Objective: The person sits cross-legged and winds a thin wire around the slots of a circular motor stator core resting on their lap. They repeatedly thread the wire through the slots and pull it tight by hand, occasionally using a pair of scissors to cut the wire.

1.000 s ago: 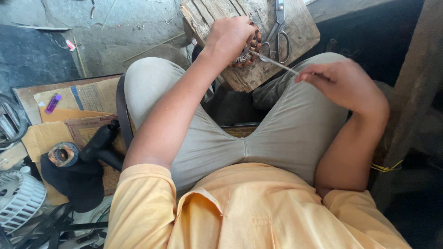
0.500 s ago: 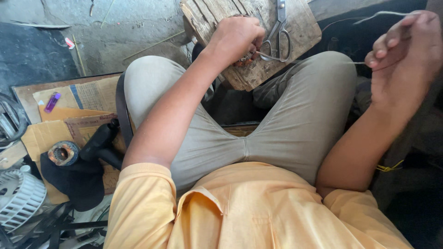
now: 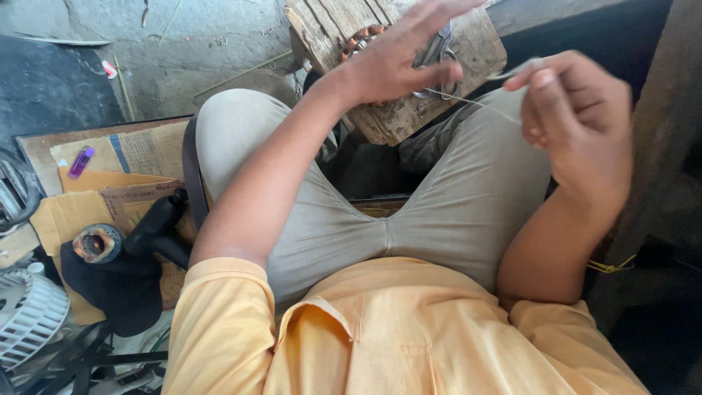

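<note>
Left hand (image 3: pixel 398 62) spread wide, fingers fanned above the worn wooden block (image 3: pixel 395 117) resting between the knees. Beneath the palm, a copper-wound coil (image 3: pixel 360 38) partly hidden, and scissors (image 3: pixel 439 55) lying on the block just beside it. Right hand (image 3: pixel 578 124) raised off to the side, thumb and fingers pinched on a thin wire (image 3: pixel 475 101) stretching taut back toward the block. On the floor: flattened cardboard (image 3: pixel 110 183), a purple lighter (image 3: pixel 80 162).

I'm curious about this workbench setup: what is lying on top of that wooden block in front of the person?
On the wooden block lie scissors and a copper wire coil. The left hand hovers over them and hides most of both, so nothing more can be made out.
</note>
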